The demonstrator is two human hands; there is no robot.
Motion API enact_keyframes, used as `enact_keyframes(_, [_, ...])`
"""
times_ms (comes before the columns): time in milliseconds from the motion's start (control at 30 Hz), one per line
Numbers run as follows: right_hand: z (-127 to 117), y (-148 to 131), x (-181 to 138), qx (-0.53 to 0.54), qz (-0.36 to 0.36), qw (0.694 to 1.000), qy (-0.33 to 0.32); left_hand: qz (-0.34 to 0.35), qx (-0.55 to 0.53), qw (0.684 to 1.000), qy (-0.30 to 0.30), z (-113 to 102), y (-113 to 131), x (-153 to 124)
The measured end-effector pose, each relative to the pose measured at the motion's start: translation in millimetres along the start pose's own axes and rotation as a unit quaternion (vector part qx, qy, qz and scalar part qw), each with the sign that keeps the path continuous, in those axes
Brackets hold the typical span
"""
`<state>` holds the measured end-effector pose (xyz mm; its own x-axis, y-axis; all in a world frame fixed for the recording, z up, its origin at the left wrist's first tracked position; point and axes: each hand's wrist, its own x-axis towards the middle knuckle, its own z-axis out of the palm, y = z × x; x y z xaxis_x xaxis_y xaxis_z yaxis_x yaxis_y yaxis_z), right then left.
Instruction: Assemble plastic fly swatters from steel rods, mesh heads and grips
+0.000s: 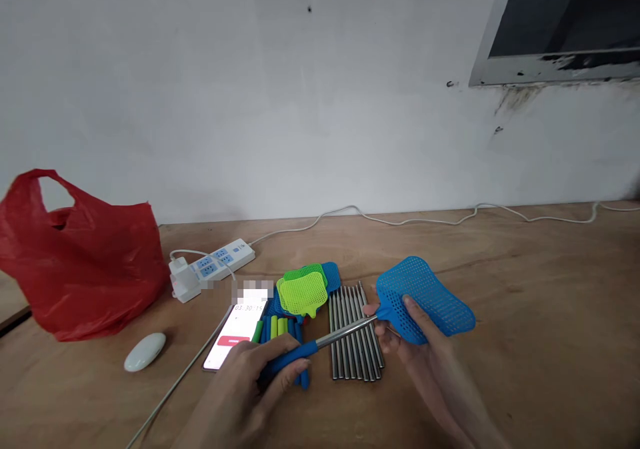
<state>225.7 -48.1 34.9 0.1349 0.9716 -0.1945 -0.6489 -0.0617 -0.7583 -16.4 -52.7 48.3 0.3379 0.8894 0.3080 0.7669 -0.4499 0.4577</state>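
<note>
Slanting from the clasping left grip (254,384), the swatter (393,302) seems pinched in right grip (431,356).

Blue fly swatter (367,320) spanning both hands above the table (550,329). The left hand (245,379) grips its handle (300,352); the right hand (427,359) holds its perforated head (425,296). Beneath: a row of loose metal rods (353,366), with coloured handles (282,327) and stacked swatter heads (303,292) beside it. Toward the table's left side: a lit phone (227,352), a white rounded object (145,352) and a red bag (95,262). Near the far edge: a power strip (239,257).
</note>
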Motion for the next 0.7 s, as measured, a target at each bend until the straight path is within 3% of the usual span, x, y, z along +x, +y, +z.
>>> enact_keyframes(300, [-5.0,-4.1,1.2,0.014,-0.011,1.0,-0.013,0.033,-0.038,0.999,-0.016,13.0,0.3,9.2])
enact_keyframes(533, [0.8,2.3,0.1,-0.054,-0.068,0.996,-0.039,0.001,-0.045,0.994,-0.101,27.1,12.4,12.9])
enact_keyframes(700, [2.3,7.9,-0.1,-0.063,-0.06,0.995,-0.052,-0.009,-0.025,0.99,-0.136,42.0,18.7,2.7])
